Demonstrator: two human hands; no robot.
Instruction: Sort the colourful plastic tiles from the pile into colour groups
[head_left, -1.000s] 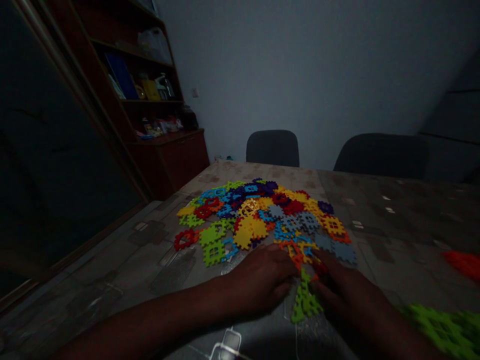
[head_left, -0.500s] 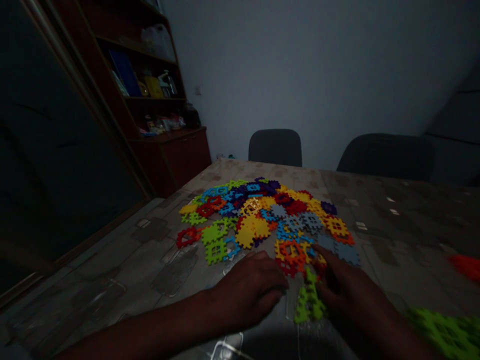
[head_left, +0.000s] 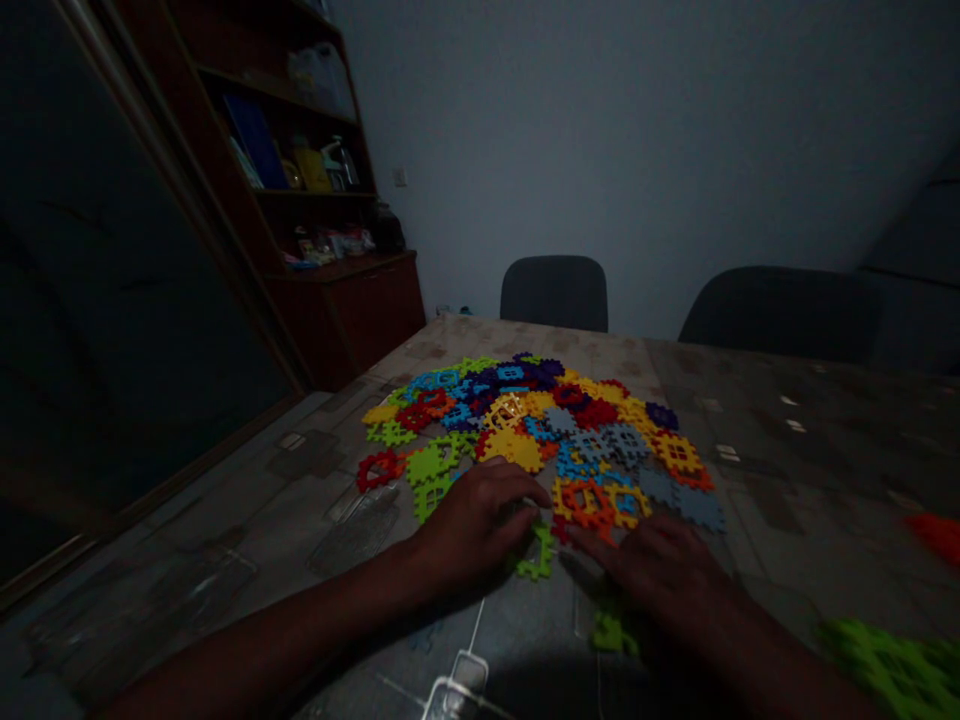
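Observation:
My left hand (head_left: 486, 515) is bent over the near edge of the pile, its fingers curled and its thumb close to the index finger. A green toothed building tile (head_left: 541, 562) with a frame shape shows at its fingertips, partly hidden by the hand. My right hand (head_left: 656, 560) lies low over the table with its index finger stretched to a small red tile (head_left: 560, 530). Below that hand sits another green tile (head_left: 613, 632), partly covered. Orange (head_left: 587, 505) and yellow (head_left: 631, 503) frame tiles lie just beyond the right fingers.
A wide pile of toothed tiles, with yellow (head_left: 514, 450), grey (head_left: 697, 505) and red (head_left: 379, 470) ones, spreads over the patterned tablecloth (head_left: 352, 545). More green tiles (head_left: 892, 665) and an orange piece (head_left: 937, 535) lie at right. Two chairs (head_left: 553, 292) stand behind the table.
My left hand has moved up and forward, and a green tile now shows at its fingertips. My right hand has shifted left, its index finger reaching the red tile.

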